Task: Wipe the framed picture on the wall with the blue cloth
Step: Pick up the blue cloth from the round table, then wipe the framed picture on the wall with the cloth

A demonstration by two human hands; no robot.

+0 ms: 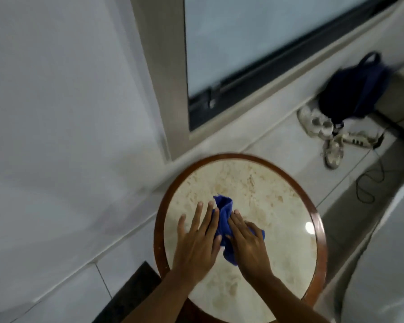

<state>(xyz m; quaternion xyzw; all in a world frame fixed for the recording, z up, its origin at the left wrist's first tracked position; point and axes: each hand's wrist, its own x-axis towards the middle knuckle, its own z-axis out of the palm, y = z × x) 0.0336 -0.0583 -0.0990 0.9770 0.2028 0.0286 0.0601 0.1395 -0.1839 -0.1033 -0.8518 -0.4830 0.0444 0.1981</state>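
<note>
While the head camera looks steeply down, both hands are over a round table [317,213] with a mottled cream stone top and a reddish-brown wooden rim. The blue cloth [224,213] lies crumpled on the tabletop, left of centre, bunched into a ridge that runs between the two hands.

The left hand [197,243] is flat and spread, fingers extended and apart, palm down. Its index finger and thumb side touch the left edge of the cloth; the remaining fingers rest on or just above bare stone, and which cannot be told. It grips nothing.

The right hand [248,244] lies palm down on the right part of the cloth, fingers [237,221] extended and pressed onto the fabric. Cloth shows past its thumb side and below the wrist. Whether any fold is pinched beneath the palm cannot be determined; the fingers are not curled.

A bright reflected spot sits on the stone near the right rim.

Surroundings: a plain white wall [63,101] occupies the left of the view. A beige-framed window [254,38] with frosted glass and a dark lower rail stands behind the table. On the tiled floor to the right lie a dark blue backpack [350,89], several white shoes [317,123] just beside it, and a black cable [369,183] looping over the tiles. A white draped surface [387,264] fills the lower right corner. The view is somewhat blurred.
</note>
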